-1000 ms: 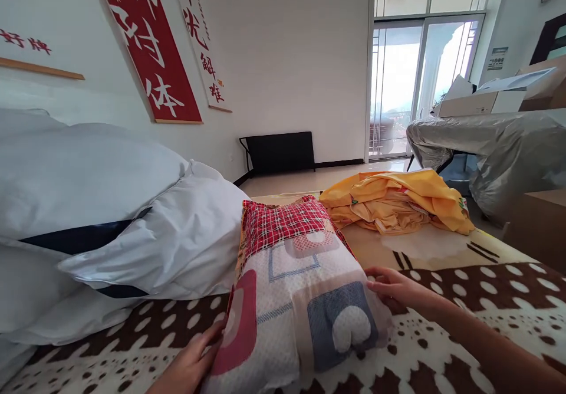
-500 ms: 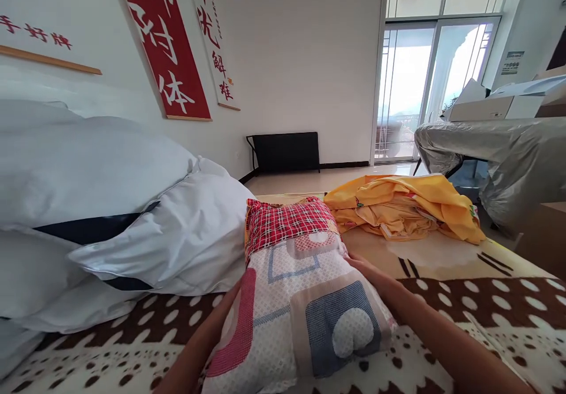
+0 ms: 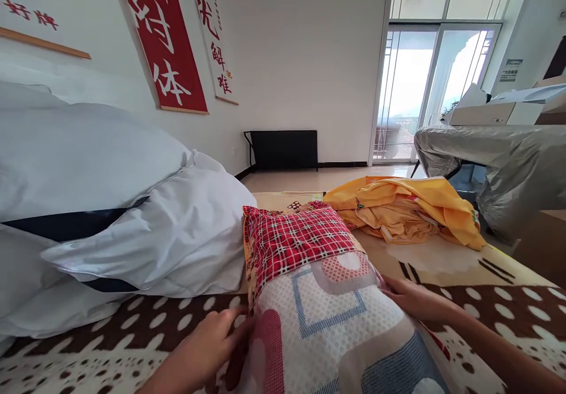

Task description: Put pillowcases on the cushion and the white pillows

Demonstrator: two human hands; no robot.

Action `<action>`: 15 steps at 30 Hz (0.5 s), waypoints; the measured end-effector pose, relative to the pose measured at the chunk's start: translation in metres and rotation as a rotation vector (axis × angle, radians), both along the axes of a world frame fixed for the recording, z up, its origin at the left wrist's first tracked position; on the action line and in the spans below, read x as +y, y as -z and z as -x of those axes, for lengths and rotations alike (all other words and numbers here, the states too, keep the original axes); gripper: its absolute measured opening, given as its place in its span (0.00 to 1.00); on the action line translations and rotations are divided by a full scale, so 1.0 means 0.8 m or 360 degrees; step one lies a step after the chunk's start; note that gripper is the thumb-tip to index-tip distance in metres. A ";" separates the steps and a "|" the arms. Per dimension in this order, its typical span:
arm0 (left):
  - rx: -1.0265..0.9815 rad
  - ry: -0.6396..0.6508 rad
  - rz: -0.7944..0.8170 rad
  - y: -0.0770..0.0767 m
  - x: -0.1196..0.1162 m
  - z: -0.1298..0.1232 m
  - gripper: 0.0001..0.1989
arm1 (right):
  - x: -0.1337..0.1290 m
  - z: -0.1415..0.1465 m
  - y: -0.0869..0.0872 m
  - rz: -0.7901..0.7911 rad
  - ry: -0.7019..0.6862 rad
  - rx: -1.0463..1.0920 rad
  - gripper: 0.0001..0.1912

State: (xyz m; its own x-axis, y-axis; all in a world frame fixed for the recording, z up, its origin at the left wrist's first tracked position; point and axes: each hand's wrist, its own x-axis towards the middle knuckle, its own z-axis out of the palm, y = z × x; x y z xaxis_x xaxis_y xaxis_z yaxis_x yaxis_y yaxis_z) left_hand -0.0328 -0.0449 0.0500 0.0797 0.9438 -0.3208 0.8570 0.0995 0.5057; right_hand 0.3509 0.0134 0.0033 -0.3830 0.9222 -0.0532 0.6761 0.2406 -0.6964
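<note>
A pillow [image 3: 294, 232] with a red plaid surface lies lengthwise before me on the bed. A white patterned pillowcase [image 3: 327, 308], with blue, pink and grey shapes, covers its near part, and the plaid end sticks out at the far side. At the left edge, my left hand [image 3: 216, 338] is closed with its fingers curled against the pillowcase. On the opposite edge, my right hand [image 3: 409, 299] grips the side of the pillowcase; its fingertips are partly hidden by the cloth.
White pillows [image 3: 145, 229] with dark bands are piled at the left. A crumpled yellow cloth [image 3: 411, 205] lies beyond the pillow on the brown and cream blanket [image 3: 486, 305]. Farther right stands a plastic-covered table [image 3: 477, 146] with boxes on it.
Both hands have shifted along the pillow's sides and come more into sight. More of the red plaid end shows, and the pillowcase sits nearer to me.
</note>
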 end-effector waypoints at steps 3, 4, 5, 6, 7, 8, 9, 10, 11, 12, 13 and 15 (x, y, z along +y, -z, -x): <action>0.0263 0.0079 -0.0635 -0.045 0.012 -0.028 0.26 | -0.004 0.021 -0.049 -0.0361 0.0153 -0.0341 0.22; 0.0252 0.0172 -0.0751 -0.059 0.020 -0.041 0.24 | -0.007 0.035 -0.070 -0.0476 0.0175 -0.0396 0.22; 0.0225 0.0297 -0.0812 -0.070 0.029 -0.055 0.22 | -0.013 0.053 -0.090 -0.0564 0.0178 -0.0437 0.22; 0.0218 0.0414 -0.0842 -0.078 0.039 -0.068 0.21 | -0.020 0.073 -0.106 -0.0655 0.0147 -0.0471 0.21; 0.0242 0.0506 -0.0850 -0.081 0.048 -0.079 0.20 | -0.029 0.093 -0.116 -0.0747 0.0080 -0.0495 0.20; 0.0281 0.0575 -0.0841 -0.079 0.057 -0.087 0.19 | -0.037 0.112 -0.120 -0.0847 -0.0027 -0.0492 0.19; 0.0324 0.0612 -0.0822 -0.073 0.064 -0.094 0.19 | -0.044 0.129 -0.115 -0.0972 -0.0155 -0.0466 0.19; 0.0350 0.0630 -0.0798 -0.065 0.071 -0.097 0.19 | -0.048 0.143 -0.104 -0.1118 -0.0296 -0.0430 0.18; 0.0355 0.0634 -0.0770 -0.056 0.075 -0.099 0.20 | -0.048 0.155 -0.087 -0.1277 -0.0427 -0.0398 0.18; 0.0348 0.0632 -0.0741 -0.046 0.079 -0.099 0.20 | -0.046 0.163 -0.065 -0.1466 -0.0585 -0.0365 0.13; 0.0338 0.0633 -0.0717 -0.038 0.081 -0.098 0.20 | -0.042 0.169 -0.041 -0.1698 -0.0612 -0.0350 0.10; 0.0334 0.0622 -0.0700 -0.027 0.084 -0.095 0.21 | -0.034 0.176 0.005 -0.2017 -0.0592 -0.0343 0.11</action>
State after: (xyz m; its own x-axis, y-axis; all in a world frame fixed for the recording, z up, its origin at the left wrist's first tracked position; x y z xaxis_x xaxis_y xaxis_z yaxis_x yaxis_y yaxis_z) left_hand 0.0434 0.0227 0.0719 0.4232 0.9049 0.0446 0.8736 -0.4206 0.2449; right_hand 0.2102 -0.0138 -0.0009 -0.7124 0.2231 0.6654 0.4973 0.8295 0.2543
